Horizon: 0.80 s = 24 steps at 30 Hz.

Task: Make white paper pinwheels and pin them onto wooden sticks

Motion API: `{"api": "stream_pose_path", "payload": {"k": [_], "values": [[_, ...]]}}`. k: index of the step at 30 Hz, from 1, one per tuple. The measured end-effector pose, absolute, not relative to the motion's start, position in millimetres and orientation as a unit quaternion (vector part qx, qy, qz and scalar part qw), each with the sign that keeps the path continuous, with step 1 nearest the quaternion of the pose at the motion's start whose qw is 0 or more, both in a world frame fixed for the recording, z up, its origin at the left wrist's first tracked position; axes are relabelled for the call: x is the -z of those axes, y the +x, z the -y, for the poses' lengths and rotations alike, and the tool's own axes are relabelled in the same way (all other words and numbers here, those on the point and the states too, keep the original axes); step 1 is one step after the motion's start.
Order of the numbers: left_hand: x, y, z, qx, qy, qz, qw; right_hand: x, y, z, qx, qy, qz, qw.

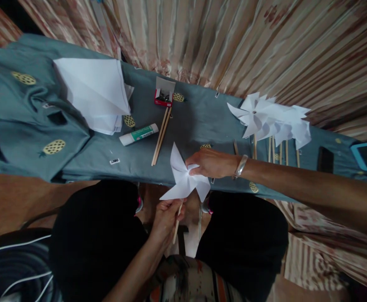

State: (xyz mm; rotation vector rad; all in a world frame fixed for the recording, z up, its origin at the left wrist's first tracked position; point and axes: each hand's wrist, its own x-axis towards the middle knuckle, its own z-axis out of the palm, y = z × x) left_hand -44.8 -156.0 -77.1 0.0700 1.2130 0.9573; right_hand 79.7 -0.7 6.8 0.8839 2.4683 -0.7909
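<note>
While the left hand (169, 214) supports from below, the right hand (209, 163) works at the middle of a white pinwheel (182, 184). This pinwheel is between the two hands, in front of the near edge of the table (199, 123), above the gap between the knees. I judge that the step in hand is the joining of the paper to its stick (176, 230), because the right fingertips are exactly at the centre. For such work, the next move seems to call for a firm stick and a light, exact pressure, so that the folded blades do not get crushed.

The left fingers are closed around the stick, just under the paper; its lower end comes out below them. The right fingers are bent and near to each other, and they touch the paper at the centre. Whether they pinch a pin there, or only press, I cannot tell.

On the table, an open box (163, 102) of small metal pieces stands near two loose sticks (161, 140). To the right, several pinwheels lie overlapping.
</note>
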Motion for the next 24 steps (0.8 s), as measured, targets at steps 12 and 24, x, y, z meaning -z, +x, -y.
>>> {"api": "stream_pose_path", "payload": {"k": [12,24], "values": [[73.6,-40.3,155.6,-0.435,-0.027,-0.535,0.723,-14.0,69.3,6.7,0.22,0.309,-0.887,0.265],[78.7,-43.4,155.7,-0.448,-0.028,-0.524,0.724,-4.2,78.0,-7.3,0.269,0.293,-0.891,0.22]]}}
